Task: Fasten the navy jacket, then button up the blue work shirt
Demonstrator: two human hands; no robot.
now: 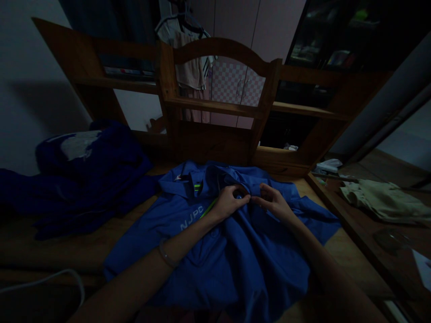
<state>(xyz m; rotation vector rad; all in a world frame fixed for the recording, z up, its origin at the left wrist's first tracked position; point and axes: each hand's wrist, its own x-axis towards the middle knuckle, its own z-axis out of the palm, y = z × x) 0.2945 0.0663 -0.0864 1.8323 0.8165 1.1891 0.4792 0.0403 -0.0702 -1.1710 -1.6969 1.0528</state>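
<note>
A blue work shirt [232,251] with white "NJPC" lettering lies spread on a wooden table [84,244], its collar toward the far side. My left hand [230,201] is closed, pinching the shirt's front just below the collar. Right beside it, my right hand [272,200] pinches the same front edge, fingertips almost touching the left hand's. A thin bracelet [165,254] sits on my left wrist. The room is dim, so what lies between the fingertips is hard to make out.
A pile of dark blue clothes [84,175] lies at the table's left. A wooden shelf unit [215,107] rises behind the shirt. A beige garment [384,199] and small items lie on the surface to the right. A white cable [50,280] curves at the lower left.
</note>
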